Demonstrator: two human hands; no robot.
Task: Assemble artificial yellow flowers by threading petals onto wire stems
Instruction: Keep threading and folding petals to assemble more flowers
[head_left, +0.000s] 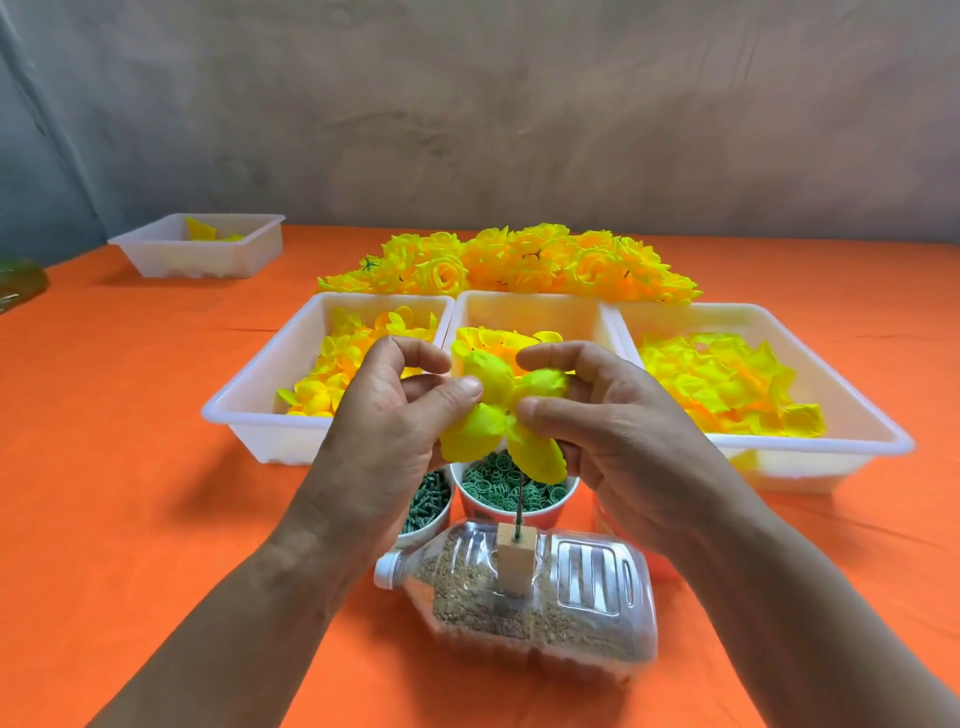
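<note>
Our left hand (384, 415) and right hand (618, 431) both pinched the petal (483, 436) above the wire (518, 505); we judged a misaligned push could bend it.

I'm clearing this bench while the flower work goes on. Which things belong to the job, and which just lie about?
Job: left hand and right hand pinching the petal piece; wire stem; wooden block; sand bottle; ring cup; peg cup; left tray, middle tray, right tray.
Idle: far tray; finished flowers; green object at left edge.
</note>
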